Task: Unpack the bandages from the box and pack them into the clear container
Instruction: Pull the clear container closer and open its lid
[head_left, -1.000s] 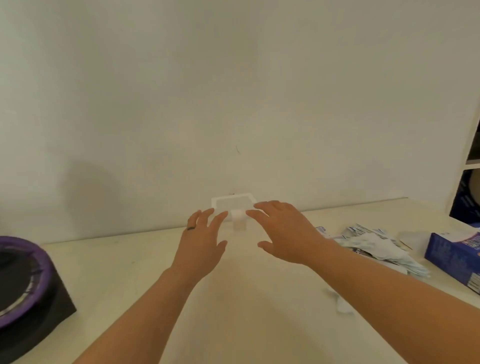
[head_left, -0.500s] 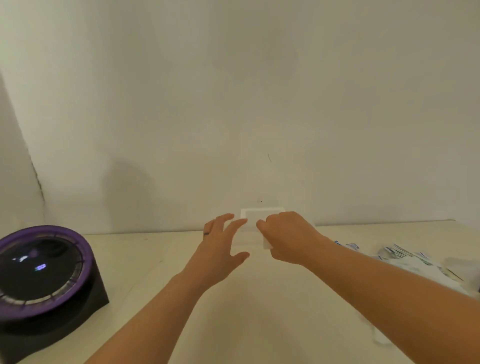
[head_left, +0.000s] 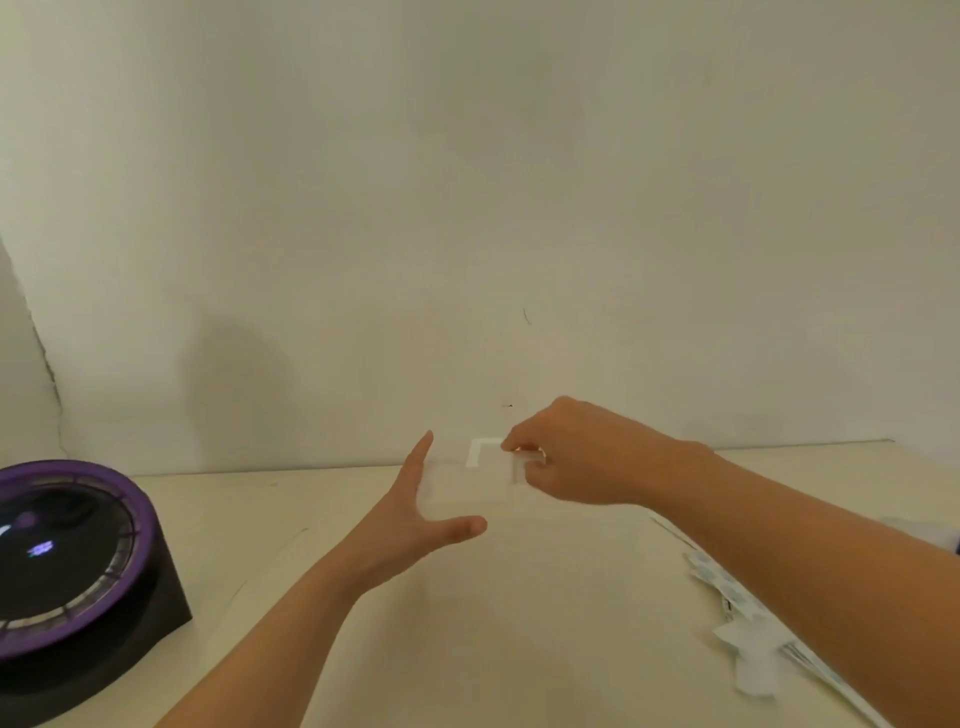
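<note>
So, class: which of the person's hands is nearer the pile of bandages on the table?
Right. The right hand is up at the clear container, its forearm passing over the bandage pile; the left hand is open beyond the container's far side.

— What's the desk (head_left: 519, 623) looking like?
— Cream, smooth and matt, barely any sheen. The wall (head_left: 467, 182) behind its far edge is matt painted plaster, with a rough crack running down at the left.
— And the clear container (head_left: 480, 480)?
— See-through plastic, so faint it nearly vanishes; its lid (head_left: 480, 449) reads as a whiter, frosted plastic rim.
— The thing at the left edge?
— A device (head_left: 72, 561) with a matt black body, a satin purple plastic ring and a glossy dark face catching reflections.
— Right edge?
— Bandages (head_left: 753, 660), thin white paper wrappers, slightly creased, dull finish.
</note>
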